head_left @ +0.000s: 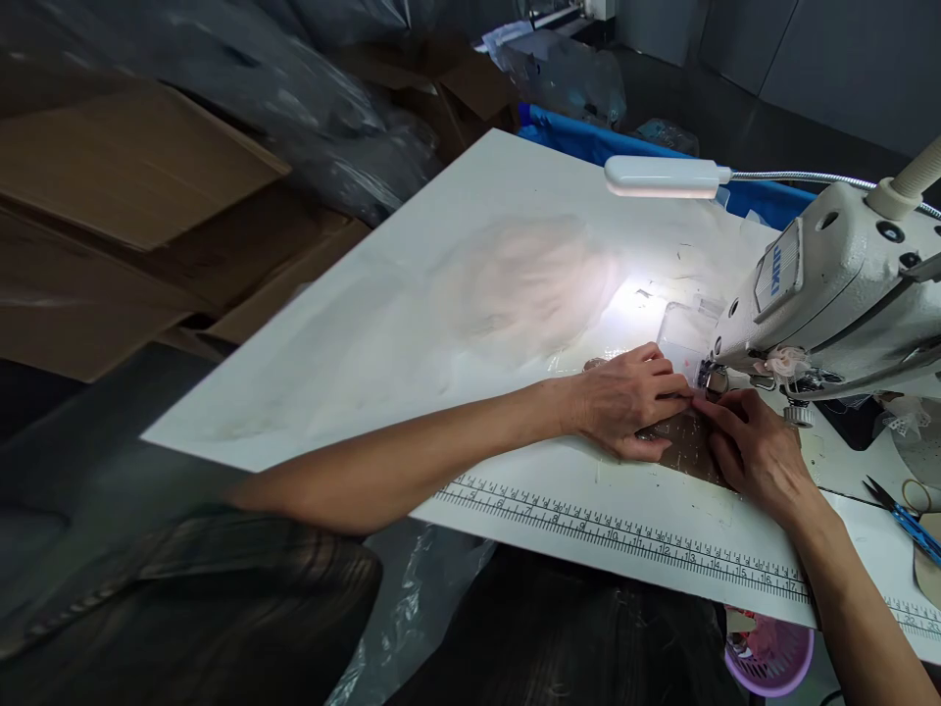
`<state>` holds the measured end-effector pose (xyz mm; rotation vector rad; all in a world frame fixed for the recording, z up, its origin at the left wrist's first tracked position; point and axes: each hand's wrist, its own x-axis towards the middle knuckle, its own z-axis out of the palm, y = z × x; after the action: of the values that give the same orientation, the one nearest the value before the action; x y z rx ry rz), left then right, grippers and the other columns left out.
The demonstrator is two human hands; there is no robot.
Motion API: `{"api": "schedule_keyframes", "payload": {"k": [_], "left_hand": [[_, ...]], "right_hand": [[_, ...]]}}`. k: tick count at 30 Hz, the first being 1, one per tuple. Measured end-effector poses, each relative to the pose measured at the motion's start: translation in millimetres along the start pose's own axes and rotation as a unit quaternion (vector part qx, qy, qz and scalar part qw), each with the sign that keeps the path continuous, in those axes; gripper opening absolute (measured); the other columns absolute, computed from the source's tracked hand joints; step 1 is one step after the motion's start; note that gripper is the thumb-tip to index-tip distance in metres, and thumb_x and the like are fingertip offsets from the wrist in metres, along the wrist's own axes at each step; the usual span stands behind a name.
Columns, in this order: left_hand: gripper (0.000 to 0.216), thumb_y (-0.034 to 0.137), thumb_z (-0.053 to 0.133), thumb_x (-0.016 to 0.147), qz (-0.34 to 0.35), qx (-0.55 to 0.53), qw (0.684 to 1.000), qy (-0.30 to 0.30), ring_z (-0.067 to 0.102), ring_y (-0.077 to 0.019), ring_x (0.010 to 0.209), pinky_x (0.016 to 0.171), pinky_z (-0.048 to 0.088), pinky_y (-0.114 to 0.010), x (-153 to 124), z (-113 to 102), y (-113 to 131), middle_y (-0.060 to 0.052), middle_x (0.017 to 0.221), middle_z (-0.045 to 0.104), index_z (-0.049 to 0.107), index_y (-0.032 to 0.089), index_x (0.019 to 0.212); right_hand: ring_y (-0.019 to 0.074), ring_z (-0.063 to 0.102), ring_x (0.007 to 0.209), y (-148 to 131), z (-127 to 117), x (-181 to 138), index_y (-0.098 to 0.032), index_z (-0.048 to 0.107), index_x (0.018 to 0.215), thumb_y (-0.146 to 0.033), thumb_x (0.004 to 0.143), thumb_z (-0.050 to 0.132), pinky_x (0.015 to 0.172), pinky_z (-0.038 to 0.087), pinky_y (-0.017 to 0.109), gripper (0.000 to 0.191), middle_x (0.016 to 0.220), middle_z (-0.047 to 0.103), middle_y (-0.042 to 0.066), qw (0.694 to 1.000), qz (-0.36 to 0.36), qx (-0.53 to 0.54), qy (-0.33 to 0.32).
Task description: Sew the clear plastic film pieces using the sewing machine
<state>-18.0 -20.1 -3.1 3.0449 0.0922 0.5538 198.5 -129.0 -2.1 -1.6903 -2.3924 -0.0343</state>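
Both hands work close together at the needle end of a white sewing machine (pixel 830 275). My left hand (pixel 628 402) lies palm down, its fingers drawn together and pointing at the presser foot (pixel 712 378). From the other side my right hand (pixel 761 446) has its thumb and index finger bent inward, the index fingertip meeting the left fingertips just in front of the foot. What the fingertips hold is too small and covered to make out. Beneath the hands shows a brown, shiny patch (pixel 691 446), its kind unclear.
A white lamp (pixel 662 176) lights the white table (pixel 368 324). A printed ruler (pixel 624 534) runs along its front edge. Blue-handled scissors (pixel 908 520) lie at right. Below is a purple basket (pixel 779 662). Cardboard boxes (pixel 132 167) and plastic sheeting (pixel 309 108) stand left.
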Motion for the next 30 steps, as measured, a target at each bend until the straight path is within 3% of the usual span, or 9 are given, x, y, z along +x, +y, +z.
{"api": "schedule_keyframes", "payload": {"k": [10,18,26,30], "left_hand": [[0.044,0.044,0.053,0.088,-0.016,0.017,1.0,-0.014,0.059,-0.0273,0.091,0.08,0.041,-0.042,2,-1,-2,-0.015,0.121,0.065,0.066,0.012,0.115],[0.048,0.051,0.05,0.09,-0.028,0.046,0.997,-0.05,0.058,-0.0258,0.091,0.08,0.039,-0.04,5,-5,-4,-0.016,0.126,0.062,0.065,0.011,0.112],[0.059,0.058,0.045,0.09,-0.029,0.07,0.994,-0.076,0.057,-0.0265,0.09,0.081,0.037,-0.041,9,-7,-9,-0.016,0.128,0.061,0.063,0.009,0.116],[0.066,0.061,0.043,0.091,-0.039,0.091,0.992,-0.08,0.056,-0.0258,0.088,0.08,0.036,-0.041,9,-6,-8,-0.017,0.125,0.061,0.06,0.006,0.122]], "right_hand": [[0.0205,0.065,0.08,-1,-2,0,-0.026,0.068,0.125,-0.024,0.094,0.045,0.054,0.048,0.026,0.039,0.107,0.067,0.012,1.0,0.004,-0.006,0.004],[0.0177,0.058,0.066,-11,-2,4,-0.024,0.064,0.131,-0.024,0.092,0.045,0.049,0.045,0.027,0.043,0.107,0.065,0.015,0.997,0.033,-0.063,-0.025],[0.023,0.068,0.083,-3,-9,0,-0.022,0.067,0.123,-0.025,0.094,0.043,0.064,0.057,0.034,0.039,0.106,0.068,0.013,0.993,0.06,0.091,0.037],[0.0252,0.07,0.086,3,-22,-1,-0.021,0.069,0.114,-0.037,0.095,0.045,0.069,0.057,0.036,0.035,0.102,0.073,0.011,0.972,0.145,0.181,0.028]]}}
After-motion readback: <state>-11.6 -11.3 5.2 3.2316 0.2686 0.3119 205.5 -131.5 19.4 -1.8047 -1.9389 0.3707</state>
